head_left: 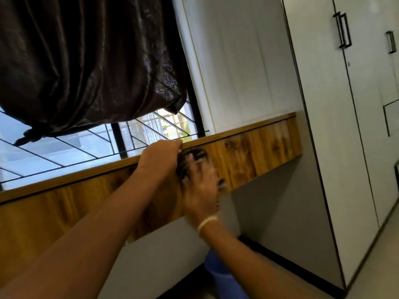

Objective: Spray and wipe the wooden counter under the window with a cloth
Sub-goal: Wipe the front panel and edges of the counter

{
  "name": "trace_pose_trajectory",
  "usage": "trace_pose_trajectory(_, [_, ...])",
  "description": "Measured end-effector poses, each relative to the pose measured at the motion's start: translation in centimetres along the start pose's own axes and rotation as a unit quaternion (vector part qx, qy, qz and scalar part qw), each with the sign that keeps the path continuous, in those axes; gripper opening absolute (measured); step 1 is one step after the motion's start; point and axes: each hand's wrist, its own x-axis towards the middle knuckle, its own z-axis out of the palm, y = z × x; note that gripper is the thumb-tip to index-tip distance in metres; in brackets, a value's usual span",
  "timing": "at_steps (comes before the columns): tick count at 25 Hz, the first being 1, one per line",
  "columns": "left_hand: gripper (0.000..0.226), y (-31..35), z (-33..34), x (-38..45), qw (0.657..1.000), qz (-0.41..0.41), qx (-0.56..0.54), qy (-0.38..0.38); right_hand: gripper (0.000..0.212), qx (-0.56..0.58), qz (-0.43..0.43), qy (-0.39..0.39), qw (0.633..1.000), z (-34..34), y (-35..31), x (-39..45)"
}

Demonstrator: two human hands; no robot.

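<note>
Wiping looks under way on the counter (248,152) front below the window (64,145); right hand (200,186), blurred, presses a dark cloth (192,157) flat-fingered; left hand (160,158) grips the counter's top edge; no spray bottle shows; remaining stretch cannot be judged.

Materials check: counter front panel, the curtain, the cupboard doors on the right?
Counter front panel: wood or wood-look veneer, with visible grain, dark knots and a slight sheen; solid or laminate can't be told. Curtain: dark brown fabric with a satin shine, soft folds and a faint floral pattern. Cupboard doors: smooth, flat white-grey surface, likely laminate, with dark bar handles that look metal.
</note>
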Motion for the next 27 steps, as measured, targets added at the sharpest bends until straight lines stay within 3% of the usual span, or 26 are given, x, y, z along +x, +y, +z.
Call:
trace_pose_trajectory(2, [0.024, -0.2, -0.1, -0.2, 1.0, 0.011, 0.001, -0.004, 0.059, 0.011, -0.143, -0.069, 0.987, 0.9, -1.0, -4.2])
trace_pose_trajectory(4, [0.028, -0.4, -0.1, -0.2, 1.0, 0.031, 0.004, -0.001, 0.062, 0.016, -0.183, -0.062, 0.981, 0.8, 1.1, -3.6])
trace_pose_trajectory(6, [0.031, -0.8, 0.2, 0.1, 0.999, 0.033, -0.007, 0.008, 0.055, 0.024, -0.093, 0.001, 0.995, 0.3, 3.4, -0.9])
trace_pose_trajectory(8, [0.033, -1.0, 0.6, 0.1, 0.999, 0.037, -0.018, 0.017, 0.05, -0.002, 0.06, 0.058, 0.997, -0.7, 6.0, 2.2])
trace_pose_trajectory(12, [0.029, -0.8, 1.0, -0.2, 0.996, 0.05, 0.013, 0.073, 0.051, -0.022, 0.335, 0.086, 0.938, -2.4, 8.0, 6.8])
trace_pose_trajectory(13, [0.028, -0.3, 0.9, -0.1, 0.996, 0.046, 0.018, 0.07, 0.052, -0.025, 0.367, 0.08, 0.927, -2.3, 7.2, 7.1])
trace_pose_trajectory(14, [0.028, 0.0, 0.8, -0.3, 0.996, 0.047, 0.029, 0.065, 0.052, -0.018, 0.355, 0.078, 0.931, -1.9, 5.7, 6.6])
trace_pose_trajectory(17, [0.026, 0.0, 0.9, -0.7, 0.997, 0.035, 0.033, 0.067, 0.053, -0.013, 0.151, 0.026, 0.988, 0.1, -0.4, 2.8])
trace_pose_trajectory(20, [0.025, 0.1, 1.5, -0.4, 0.993, 0.041, 0.055, 0.1, 0.054, -0.021, 0.049, -0.026, 0.998, -0.2, -0.5, 1.1])
trace_pose_trajectory(27, [0.048, 1.4, 4.3, -0.1, 0.986, 0.012, 0.052, 0.156, 0.054, -0.028, 0.126, 0.068, 0.989, -1.4, 7.1, 7.3])
